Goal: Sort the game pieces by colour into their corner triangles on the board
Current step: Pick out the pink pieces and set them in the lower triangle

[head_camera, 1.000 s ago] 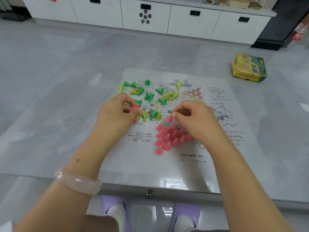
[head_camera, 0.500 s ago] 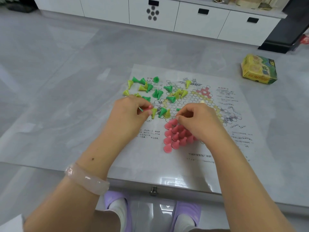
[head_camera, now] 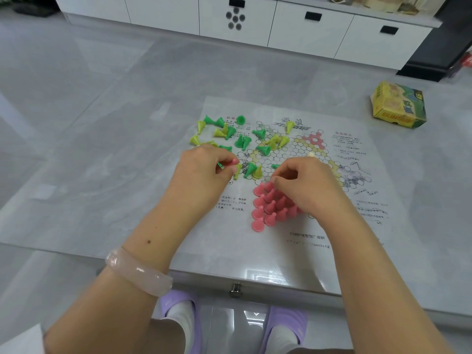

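I'm finishing the pink triangle: my right hand (head_camera: 304, 185) pinches a pink piece (head_camera: 268, 186) at its top; left hand (head_camera: 204, 172) holds spares. Greens (head_camera: 240, 141) next.

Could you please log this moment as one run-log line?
left hand: holds pink piece | right hand: at pink cluster | green, yellow unsorted

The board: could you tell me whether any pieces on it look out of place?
Yes. The green and yellow pieces lie tipped over and mixed across the board's far-left part, some on the printed text rather than the hexagons. Only the pink pieces stand packed in a near triangle.
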The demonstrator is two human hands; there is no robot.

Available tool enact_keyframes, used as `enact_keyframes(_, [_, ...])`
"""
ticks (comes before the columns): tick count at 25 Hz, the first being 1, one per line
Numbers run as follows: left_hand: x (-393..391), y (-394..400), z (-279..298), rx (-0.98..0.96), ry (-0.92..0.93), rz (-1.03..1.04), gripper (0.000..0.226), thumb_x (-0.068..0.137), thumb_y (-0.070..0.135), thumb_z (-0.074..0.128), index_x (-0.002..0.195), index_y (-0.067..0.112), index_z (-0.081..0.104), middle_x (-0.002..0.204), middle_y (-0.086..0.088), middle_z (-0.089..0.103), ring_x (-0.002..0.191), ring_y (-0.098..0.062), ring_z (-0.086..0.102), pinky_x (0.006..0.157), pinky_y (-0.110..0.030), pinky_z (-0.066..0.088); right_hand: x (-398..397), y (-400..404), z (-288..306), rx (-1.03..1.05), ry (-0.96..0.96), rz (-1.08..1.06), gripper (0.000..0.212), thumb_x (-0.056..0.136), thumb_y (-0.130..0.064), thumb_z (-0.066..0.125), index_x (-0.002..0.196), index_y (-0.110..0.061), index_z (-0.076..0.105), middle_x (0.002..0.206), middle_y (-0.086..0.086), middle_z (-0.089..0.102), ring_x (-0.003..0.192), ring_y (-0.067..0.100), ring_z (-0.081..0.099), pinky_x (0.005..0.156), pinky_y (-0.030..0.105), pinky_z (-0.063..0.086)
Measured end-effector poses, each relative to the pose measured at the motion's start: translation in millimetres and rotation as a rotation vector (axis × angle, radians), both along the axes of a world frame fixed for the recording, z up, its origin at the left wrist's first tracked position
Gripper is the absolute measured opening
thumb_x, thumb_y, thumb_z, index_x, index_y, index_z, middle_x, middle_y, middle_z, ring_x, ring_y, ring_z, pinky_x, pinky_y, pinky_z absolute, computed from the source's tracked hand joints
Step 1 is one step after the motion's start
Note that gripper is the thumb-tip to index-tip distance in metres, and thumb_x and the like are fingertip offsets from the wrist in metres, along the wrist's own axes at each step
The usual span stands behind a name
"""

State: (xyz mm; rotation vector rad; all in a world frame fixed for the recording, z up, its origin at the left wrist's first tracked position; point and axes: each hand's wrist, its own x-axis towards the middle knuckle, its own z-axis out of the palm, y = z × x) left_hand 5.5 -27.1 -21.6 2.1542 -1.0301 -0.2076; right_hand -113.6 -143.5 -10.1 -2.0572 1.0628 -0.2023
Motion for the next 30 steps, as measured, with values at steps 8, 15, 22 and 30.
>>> enact_keyframes(8, [-8.6,-0.6,4.7,-0.037,0.086,-0.022,0.018,0.086,0.021,0.06,0.103,0.019,0.067,0.077,0.007,0.059,0.068,-0.006,0.053,0.064,0.001,0.035,-1.7,-0.2,8.4,-0.153,-0.19,0.047,0.013,0.088,-0.016,0.057,0.092,-0.022,0.067,0.082,-0.016,0.062,0.076,-0.004,0.057,0.067,0.007,0.043])
enact_keyframes(15, [-22.3,-8.9,4.7,-0.138,0.223,-0.056,0.021,0.082,0.018,0.066,0.082,0.017,0.044,0.067,0.007,0.055,0.06,-0.003,0.05,0.059,-0.012,0.042,1.9,15.7,20.0,0.018,-0.244,0.181,0.017,0.086,-0.017,0.061,0.073,-0.026,0.066,0.078,0.004,0.071,0.064,0.01,0.067,0.055,0.03,0.053])
enact_keyframes(22, [-25.2,-16.2,6.7,-0.195,0.258,0.006,0.03,0.081,0.018,0.066,0.07,0.022,0.039,0.078,-0.005,0.063,0.061,-0.002,0.052,0.057,-0.008,0.041,1.0,5.9,14.4,0.016,-0.336,0.149,0.015,0.087,-0.016,0.06,0.08,-0.027,0.068,0.085,-0.008,0.071,0.08,0.008,0.067,0.072,0.019,0.053])
enact_keyframes(30, [-8.6,-31.1,-16.5,0.091,-0.242,-0.14,0.028,0.089,0.011,0.048,0.112,0.019,0.063,0.117,-0.003,0.061,0.112,-0.026,0.051,0.094,-0.038,0.036,-8.3,-3.8,15.0,-0.091,-0.446,-0.1,0.018,0.088,-0.016,0.057,0.076,-0.025,0.069,0.076,-0.018,0.07,0.075,-0.006,0.061,0.083,0.023,0.05])
